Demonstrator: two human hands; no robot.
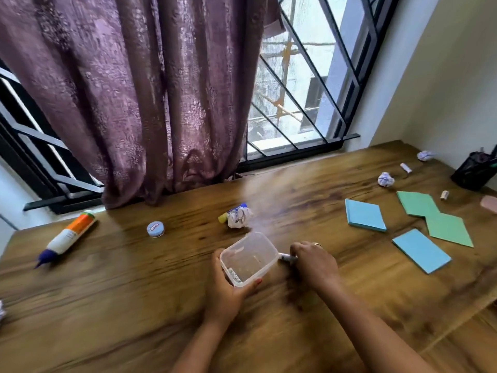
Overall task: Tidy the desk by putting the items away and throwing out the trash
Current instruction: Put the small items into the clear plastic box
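My left hand (227, 288) grips a clear plastic container (248, 258), tilted, just above the wooden desk (134, 305). Right beside its rim, my right hand (313, 261) is closed over a small white marker-like item (286, 256) whose tip points at the container. A crumpled paper ball (239, 217) lies beyond the container, partly hiding a yellow-capped glue stick (223, 217). A small round blue tin (155, 229) and a large orange-and-white glue bottle (67, 238) lie to the left. Two more paper balls (386, 179) (425, 155) sit at the far right.
Blue sticky-note pads (364, 215) (421, 250) and green ones (416, 203) (449, 229) lie at the right, with small white pieces (406, 167) (444, 195), a pink eraser (489, 203) and a black mesh pen holder (474, 170). A purple curtain (134, 103) hangs behind the desk.
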